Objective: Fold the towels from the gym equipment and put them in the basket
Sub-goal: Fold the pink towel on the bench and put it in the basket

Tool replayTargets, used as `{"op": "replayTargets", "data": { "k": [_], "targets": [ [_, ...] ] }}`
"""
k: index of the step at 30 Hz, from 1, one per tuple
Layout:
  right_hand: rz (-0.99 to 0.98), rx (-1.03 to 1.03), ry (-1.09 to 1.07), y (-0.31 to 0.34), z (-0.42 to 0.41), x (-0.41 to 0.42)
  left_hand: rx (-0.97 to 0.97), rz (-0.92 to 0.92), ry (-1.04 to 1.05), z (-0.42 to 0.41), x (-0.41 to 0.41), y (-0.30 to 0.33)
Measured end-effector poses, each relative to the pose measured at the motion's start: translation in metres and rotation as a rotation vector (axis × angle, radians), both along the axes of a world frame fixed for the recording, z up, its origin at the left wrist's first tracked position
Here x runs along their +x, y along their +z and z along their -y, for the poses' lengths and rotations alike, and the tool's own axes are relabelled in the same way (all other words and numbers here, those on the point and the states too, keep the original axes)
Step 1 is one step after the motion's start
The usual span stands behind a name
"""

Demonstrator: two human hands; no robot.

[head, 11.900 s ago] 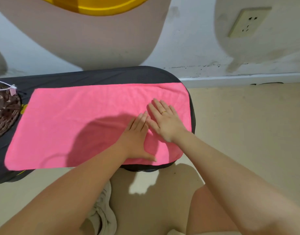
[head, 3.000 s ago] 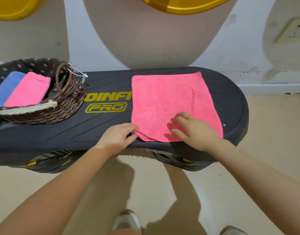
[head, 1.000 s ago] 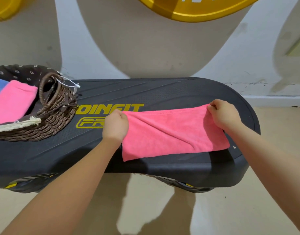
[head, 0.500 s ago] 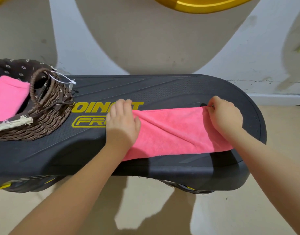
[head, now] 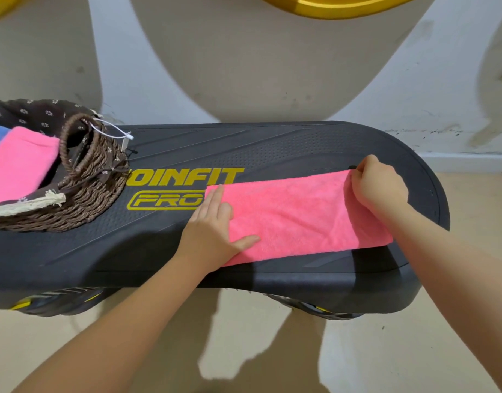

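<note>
Head view: pink towel (head: 300, 217) lies lengthwise left to right between the hands, left hand (head: 215, 225) pressing flat, right hand (head: 378, 185) pinching its far corner, basket (head: 82, 191) lying leftward.

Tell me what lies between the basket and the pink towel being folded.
Head view: bare black platform with yellow lettering lies between basket and pink towel.

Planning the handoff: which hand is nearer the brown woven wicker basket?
Left. The left hand lies flat on the pink towel's left end, nearer the brown woven wicker basket; the right hand pinches the towel's far right corner.
</note>
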State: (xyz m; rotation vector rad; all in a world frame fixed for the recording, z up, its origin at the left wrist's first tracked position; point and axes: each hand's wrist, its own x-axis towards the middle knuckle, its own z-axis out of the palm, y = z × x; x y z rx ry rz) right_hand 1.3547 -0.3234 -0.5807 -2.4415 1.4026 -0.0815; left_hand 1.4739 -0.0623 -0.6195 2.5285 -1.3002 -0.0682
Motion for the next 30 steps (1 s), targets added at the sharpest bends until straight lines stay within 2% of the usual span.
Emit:
{"op": "replayTargets", "data": {
  "k": [5, 9, 11, 15, 18, 20, 21, 23, 26, 28, 30],
  "targets": [
    [0.088, 0.025, 0.001, 0.004, -0.006, -0.006, -0.256, -0.077, 0.324, 0.002, 0.008, 0.009],
    [0.127, 0.106, -0.015, 0.001, -0.001, -0.007, -0.222, -0.322, 0.601, 0.015, 0.033, 0.013],
    [0.168, 0.135, -0.008, 0.002, 0.003, -0.008, -0.212, -0.379, 0.627, 0.020, 0.040, 0.018],
    [0.214, 0.135, -0.010, 0.002, 0.007, -0.013, -0.165, -0.338, 0.593, 0.016, 0.041, 0.025],
    [0.164, 0.021, 0.007, -0.001, -0.004, -0.014, -0.054, -0.128, 0.550, 0.013, 0.031, 0.031],
    [0.204, -0.207, 0.148, -0.003, -0.024, -0.009, -0.096, 0.014, 0.397, 0.017, 0.017, 0.036],
    [0.257, -0.274, 0.277, -0.003, -0.037, -0.004, -0.131, 0.029, 0.274, 0.022, 0.009, 0.037],
    [0.295, -0.255, 0.565, -0.006, -0.067, 0.006, -0.106, -0.008, 0.042, 0.033, -0.008, 0.035],
    [0.060, -0.076, 0.826, -0.016, -0.104, 0.014, 0.128, -0.083, -0.066, 0.036, -0.018, 0.017],
    [-0.079, -0.077, 0.856, -0.027, -0.109, 0.012, 0.243, -0.066, -0.060, 0.027, -0.015, 0.007],
    [-0.120, -0.106, 0.824, -0.032, -0.101, 0.008, 0.250, -0.054, -0.059, 0.020, -0.010, 0.003]
  ]
}}
